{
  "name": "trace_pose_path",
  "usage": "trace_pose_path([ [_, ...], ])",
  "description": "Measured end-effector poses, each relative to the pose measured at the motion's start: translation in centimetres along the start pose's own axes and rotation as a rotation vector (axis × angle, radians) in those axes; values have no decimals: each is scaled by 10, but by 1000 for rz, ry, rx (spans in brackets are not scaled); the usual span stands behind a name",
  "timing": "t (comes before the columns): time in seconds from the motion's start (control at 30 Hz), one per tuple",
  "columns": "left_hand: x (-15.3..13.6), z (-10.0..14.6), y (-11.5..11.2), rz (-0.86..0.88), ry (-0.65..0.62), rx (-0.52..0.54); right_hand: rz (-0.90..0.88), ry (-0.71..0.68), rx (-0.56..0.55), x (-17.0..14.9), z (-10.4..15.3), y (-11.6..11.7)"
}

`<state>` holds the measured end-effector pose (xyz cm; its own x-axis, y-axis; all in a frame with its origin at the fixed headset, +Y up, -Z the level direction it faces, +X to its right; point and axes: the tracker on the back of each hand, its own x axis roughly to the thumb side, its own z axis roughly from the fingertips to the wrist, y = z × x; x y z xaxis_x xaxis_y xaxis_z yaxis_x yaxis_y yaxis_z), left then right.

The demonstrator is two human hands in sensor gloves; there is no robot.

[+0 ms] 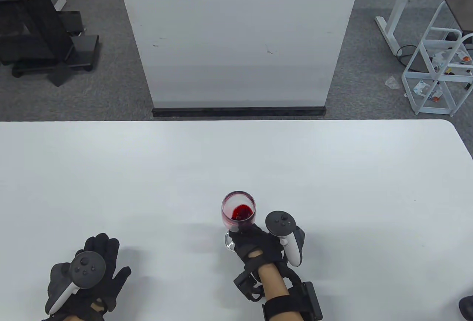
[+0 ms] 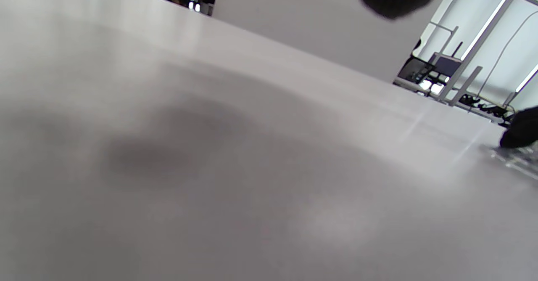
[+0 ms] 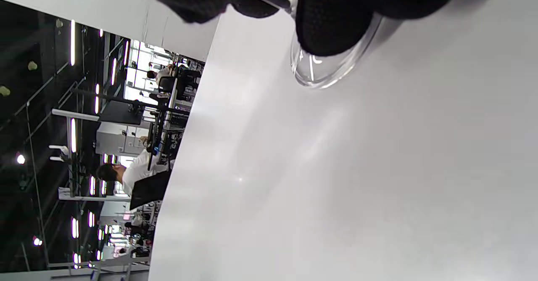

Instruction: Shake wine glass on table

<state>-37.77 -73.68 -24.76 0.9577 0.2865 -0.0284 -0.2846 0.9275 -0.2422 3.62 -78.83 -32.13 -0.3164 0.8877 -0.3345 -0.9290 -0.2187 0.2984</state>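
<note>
Standing near the front edge of the table (image 1: 332,173), the glass (image 1: 238,212) holds a little red wine (image 1: 242,212). Right hand (image 1: 255,243) grips its stem, fingers (image 3: 332,24) over the foot (image 3: 323,72). Left hand (image 1: 94,273) lies flat, fingers spread, well apart from the glass.

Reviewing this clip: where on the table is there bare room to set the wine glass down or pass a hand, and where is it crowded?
Bare: the table from the far edge to the wine glass, and both side stretches. Crowded: the near edge, where the right hand grips the glass and the left hand lies flat.
</note>
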Motion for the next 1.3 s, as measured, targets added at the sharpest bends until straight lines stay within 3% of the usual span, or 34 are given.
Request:
trace_pose_path([
  [0.1, -1, 1, 1, 6, 2, 6, 57, 17, 110, 4, 0, -5],
  [0.23, 0, 1, 1, 6, -1, 8, 9, -4, 17, 0, -1, -1],
  [0.37, 0, 1, 1, 2, 0, 11, 50, 22, 115, 3, 0, -7],
  [0.5, -1, 2, 2, 7, -3, 17, -4, 1, -13, -2, 0, -6],
  [0.57, 0, 1, 1, 5, -5, 8, -25, 5, 41, -1, 1, -5],
  [0.67, 0, 1, 1, 8, -7, 9, 78, 21, 91, 3, 3, -11],
  [0.77, 0, 1, 0, 7, -9, 6, 7, 1, -35, -2, 4, -7],
  [0.9, -1, 0, 0, 12, -4, -2, 27, 12, 132, 0, 2, -10],
  [1.03, -1, 2, 2, 21, -5, 10, -47, 5, 15, -7, 3, -13],
  [1.1, -1, 1, 2, 21, -3, 4, -59, 8, 46, -6, 3, -13],
  [1.17, -1, 1, 1, 18, -2, 1, 38, 28, 119, -1, 4, -17],
  [1.3, -1, 1, 1, 23, -5, 2, 7, 12, -67, -4, 6, -9],
])
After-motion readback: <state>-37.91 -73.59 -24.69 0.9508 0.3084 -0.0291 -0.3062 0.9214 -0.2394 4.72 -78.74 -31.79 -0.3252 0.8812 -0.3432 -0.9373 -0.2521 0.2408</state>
